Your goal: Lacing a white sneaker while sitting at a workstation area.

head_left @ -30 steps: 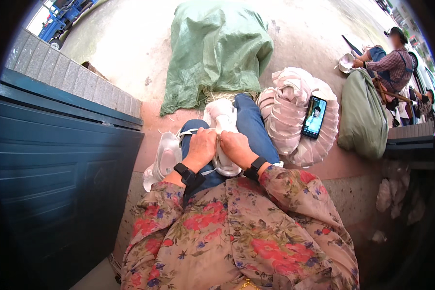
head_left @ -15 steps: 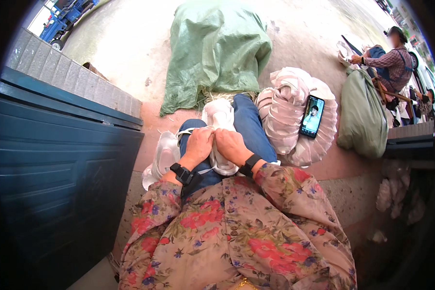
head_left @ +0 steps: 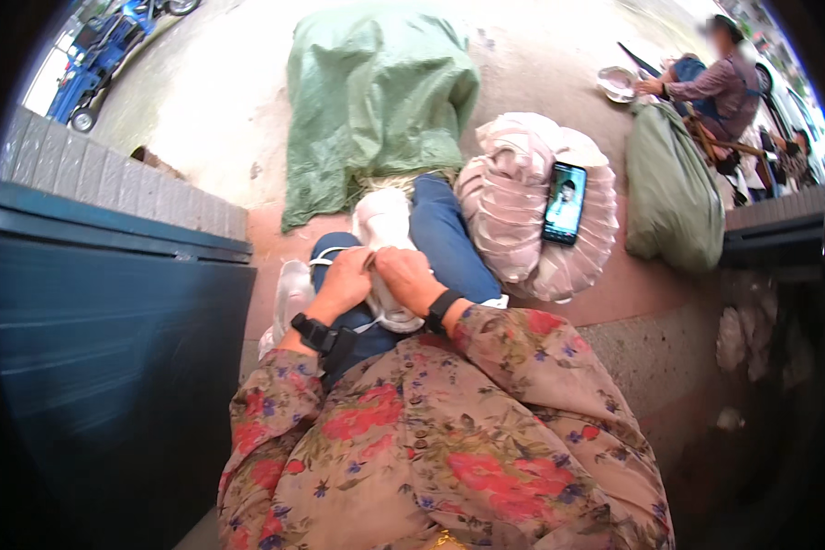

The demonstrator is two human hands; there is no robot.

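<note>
A white shoe upper (head_left: 384,218) lies lengthwise on my lap between my blue-trousered legs. My left hand (head_left: 344,280) and my right hand (head_left: 407,277) meet over its middle, fingers closed and knuckles almost touching. A white lace (head_left: 324,256) loops across my left knee and runs to my left fingers. What my right fingertips pinch is hidden behind the hand. Another loose lace end shows below my hands, by the near end of the upper. More white shoe uppers (head_left: 291,295) rest beside my left leg.
A green woven sack (head_left: 385,92) covers a pile beyond my feet. At right, nested pinkish-white uppers (head_left: 500,211) bear a lit phone (head_left: 566,203). Behind them stand an olive sack (head_left: 674,197) and a seated person (head_left: 724,96) handling a white piece. A blue metal door (head_left: 110,367) borders my left.
The view has shifted, so everything sits further left. My hands stay together over the shoe upper, with fingers closed. The person at right has moved the white piece lower.
</note>
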